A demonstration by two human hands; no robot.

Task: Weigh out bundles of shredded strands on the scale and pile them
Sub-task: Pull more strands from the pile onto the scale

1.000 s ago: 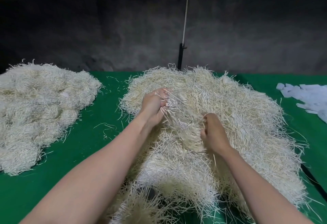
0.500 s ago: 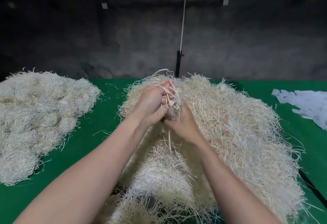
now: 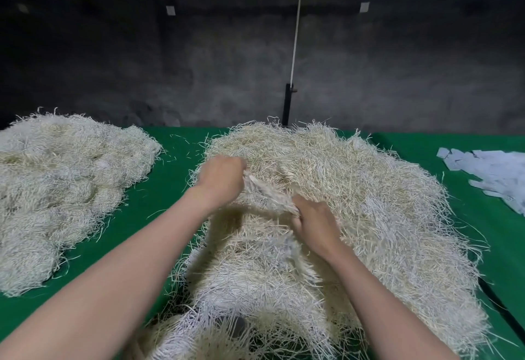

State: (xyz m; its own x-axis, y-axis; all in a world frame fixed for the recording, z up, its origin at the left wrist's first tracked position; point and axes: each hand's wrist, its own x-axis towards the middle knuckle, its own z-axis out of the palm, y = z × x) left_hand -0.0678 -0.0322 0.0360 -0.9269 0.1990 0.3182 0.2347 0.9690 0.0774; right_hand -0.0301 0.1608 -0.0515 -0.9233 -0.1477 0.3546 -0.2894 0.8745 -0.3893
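Both hands have dropped from their raised, pressed-together position and drawn apart, stretching a bundle of strands [image 3: 270, 193] between them over the big loose heap [image 3: 369, 203] on the green table [image 3: 159, 197]. The strands look light, springy and tangle-prone; gripping a thick hank at its ends seems wisest, since thin tufts would shed. Her left hand [image 3: 223, 182] is closed round one end, her right hand [image 3: 314, 221] clenched on the other. A finished pile [image 3: 62, 183] lies well apart, left.
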